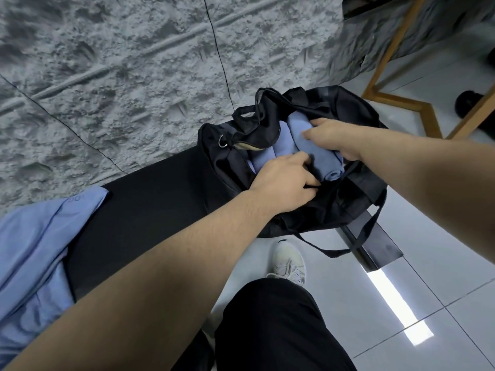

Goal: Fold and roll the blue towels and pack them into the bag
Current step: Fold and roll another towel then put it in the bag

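A black bench [150, 210] is being used as the work surface, with unrolled blue towels [32, 250] being left heaped at its near-left end. At the far end, the black bag [334, 207] is being held open, and rolled towels are being lined up inside it side by side. The outermost rolled towel [321, 156] is being laid with its long axis running away from the person, its spiral end facing the near rim. It is being gripped from above by the right hand [334, 140], fingers curled over its far half. The left hand [284, 180], nearer the spiral end, is being pressed in beside the roll, fingertips tucked out of sight, so what they are holding cannot be told.
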`<state>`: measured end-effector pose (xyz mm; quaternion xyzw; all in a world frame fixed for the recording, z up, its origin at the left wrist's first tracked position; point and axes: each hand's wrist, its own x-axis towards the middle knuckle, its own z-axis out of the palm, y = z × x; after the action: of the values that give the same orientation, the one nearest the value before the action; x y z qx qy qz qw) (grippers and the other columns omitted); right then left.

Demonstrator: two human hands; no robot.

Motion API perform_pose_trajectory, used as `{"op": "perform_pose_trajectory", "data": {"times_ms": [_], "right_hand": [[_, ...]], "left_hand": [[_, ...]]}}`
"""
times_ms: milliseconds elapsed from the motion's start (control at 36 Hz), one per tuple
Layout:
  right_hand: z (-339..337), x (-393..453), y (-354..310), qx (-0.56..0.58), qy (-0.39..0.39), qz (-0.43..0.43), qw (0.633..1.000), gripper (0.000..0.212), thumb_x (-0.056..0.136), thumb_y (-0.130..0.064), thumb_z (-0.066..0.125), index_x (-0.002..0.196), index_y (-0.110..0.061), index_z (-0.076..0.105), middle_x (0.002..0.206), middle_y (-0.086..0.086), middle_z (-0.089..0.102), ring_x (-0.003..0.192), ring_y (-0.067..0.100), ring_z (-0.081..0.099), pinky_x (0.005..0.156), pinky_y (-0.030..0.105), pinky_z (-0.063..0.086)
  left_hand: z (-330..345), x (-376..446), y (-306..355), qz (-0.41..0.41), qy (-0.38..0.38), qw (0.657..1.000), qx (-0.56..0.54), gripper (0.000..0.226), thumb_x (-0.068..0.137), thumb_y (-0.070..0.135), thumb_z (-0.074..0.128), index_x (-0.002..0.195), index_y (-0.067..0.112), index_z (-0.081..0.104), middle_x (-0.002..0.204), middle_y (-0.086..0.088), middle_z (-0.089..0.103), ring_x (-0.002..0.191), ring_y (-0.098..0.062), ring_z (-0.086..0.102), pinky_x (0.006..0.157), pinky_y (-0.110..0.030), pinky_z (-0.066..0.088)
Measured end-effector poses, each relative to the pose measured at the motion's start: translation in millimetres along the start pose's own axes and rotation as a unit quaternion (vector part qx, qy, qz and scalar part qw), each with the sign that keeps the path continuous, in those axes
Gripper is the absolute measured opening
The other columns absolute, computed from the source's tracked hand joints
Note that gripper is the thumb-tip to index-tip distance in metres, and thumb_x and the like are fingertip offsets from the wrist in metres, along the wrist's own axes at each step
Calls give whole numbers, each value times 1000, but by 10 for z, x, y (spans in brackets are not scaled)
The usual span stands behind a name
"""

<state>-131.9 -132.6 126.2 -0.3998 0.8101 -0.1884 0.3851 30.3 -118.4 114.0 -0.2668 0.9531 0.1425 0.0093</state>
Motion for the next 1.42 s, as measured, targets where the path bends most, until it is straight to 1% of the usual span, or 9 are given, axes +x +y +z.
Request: {"op": "perform_pose_trajectory", "data": {"times_ms": [194, 361, 444, 611, 750, 944, 1139, 1278, 1417], "right_hand": [[-20, -42, 21, -42, -9, 39, 998, 65, 93, -36, 55, 147, -12, 27, 119, 17, 59, 106, 33, 60, 97, 45, 50], [-62, -42, 78, -82, -22, 14, 996, 45, 99, -42, 48, 116, -1, 59, 101, 18, 68, 86, 33, 64, 75, 36, 51], [-81, -55, 103, -150, -16, 1, 989, 47, 100, -44, 47, 117, -3, 62, 108, 17, 65, 96, 32, 62, 85, 37, 51], [-173, -148, 104, -266, -22, -4, 964, 53, 106, -40, 32, 66, -10, 50, 71, 7, 52, 80, 25, 51, 81, 32, 34], [-245, -198, 298, -317, -34, -23, 948, 42, 104, -40, 36, 103, -8, 62, 96, 11, 54, 92, 28, 51, 81, 31, 38], [-270, -286, 650, -349, -18, -115, 930, 39, 99, -29, 46, 66, -9, 48, 70, 7, 52, 67, 22, 47, 56, 30, 33], [-333, -426, 824, -374, -3, -176, 911, 31, 93, -36, 49, 78, -14, 62, 80, 6, 61, 87, 27, 56, 82, 37, 49], [-328, -425, 821, -340, -16, -169, 925, 7, 89, -29, 55, 92, -23, 58, 90, 2, 61, 93, 25, 54, 78, 33, 44], [-342, -455, 800, -281, -2, -161, 946, 30, 95, -17, 45, 117, -26, 64, 111, 0, 66, 105, 23, 56, 83, 29, 42]], "left_hand": [[24, 11, 41, 15, 48, 998, 27, 44, 87, 35, 61, 127, 21, 49, 140, 0, 37, 92, -30, 55, 67, -39, 46], [46, 48, 73, 11, -6, 994, 109, 67, 89, 39, 53, 151, 35, 26, 153, 9, 29, 117, -32, 45, 84, -43, 47], [52, 83, 136, -6, -17, 992, 129, 63, 91, 43, 50, 150, 38, 27, 154, 10, 29, 115, -33, 43, 80, -42, 43], [4, 161, 227, -43, -41, 989, 133, 53, 91, 48, 48, 142, 38, 38, 141, 12, 40, 105, -31, 41, 70, -39, 35], [-12, 184, 210, -44, -51, 989, 134, 56, 91, 52, 46, 144, 36, 38, 148, 16, 35, 114, -33, 39, 75, -39, 40], [-31, 192, 233, -66, -60, 985, 148, 50, 92, 56, 42, 140, 42, 41, 154, 17, 32, 131, -28, 34, 96, -47, 34], [8, 175, 236, -35, -46, 989, 136, 37, 92, 46, 41, 125, 33, 50, 163, 15, 14, 146, -24, 16, 107, -51, 29], [-25, 229, 226, -26, -78, 990, 116, 40, 93, 39, 40, 131, 28, 44, 153, 8, 32, 137, -21, 33, 108, -52, 29], [-46, 251, 190, -28, -133, 985, 108, 56, 97, 40, 38, 152, 32, 24, 165, 10, 2, 152, -22, 7, 119, -56, 8]]}}
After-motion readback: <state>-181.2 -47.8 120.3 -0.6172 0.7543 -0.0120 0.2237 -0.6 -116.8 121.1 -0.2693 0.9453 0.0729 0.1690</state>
